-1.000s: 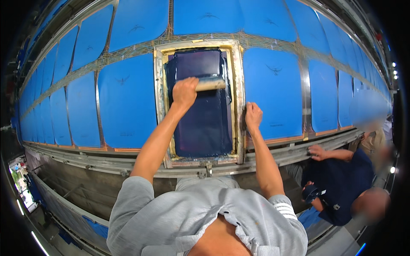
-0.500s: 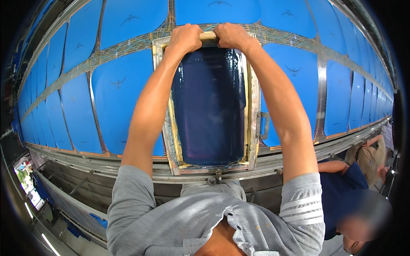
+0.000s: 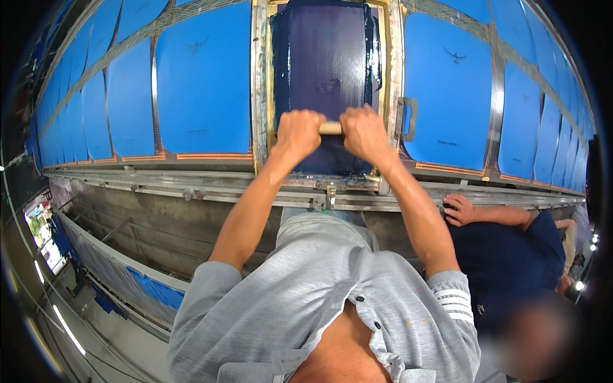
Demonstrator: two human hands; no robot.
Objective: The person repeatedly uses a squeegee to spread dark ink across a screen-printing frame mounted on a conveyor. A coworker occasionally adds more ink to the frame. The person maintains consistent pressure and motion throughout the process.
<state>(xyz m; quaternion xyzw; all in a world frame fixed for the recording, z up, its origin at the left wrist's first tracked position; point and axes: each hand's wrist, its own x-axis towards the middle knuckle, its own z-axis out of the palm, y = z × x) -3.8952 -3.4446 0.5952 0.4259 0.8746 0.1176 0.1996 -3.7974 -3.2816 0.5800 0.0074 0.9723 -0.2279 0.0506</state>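
Observation:
My left hand [image 3: 299, 135] and my right hand [image 3: 365, 135] are both closed round the pale handle of a squeegee [image 3: 331, 128], a short gap between them. The squeegee's blade is hidden below my hands. It sits inside a screen printing frame [image 3: 258, 83] with worn, paint-stained sides, near the end closest to me. Beyond my hands the mesh [image 3: 325, 64] shows a thin purple film with a faint dark mark in it. Thick dark blue ink [image 3: 281, 60] lines its edges, and more ink lies on the near side of the squeegee.
Flat blue panels [image 3: 204, 89] with small dark prints lie in rows on the long table. A metal handle [image 3: 410, 119] juts from the frame's right side. Metal rails [image 3: 230, 199] run along the near edge. At right, a co-worker's hand [image 3: 458, 209] is by the rail.
Both hands have drawn the squeegee from the frame's far end toward me. Behind it, dark ink has thinned to a purple film. The co-worker has come closer on the right.

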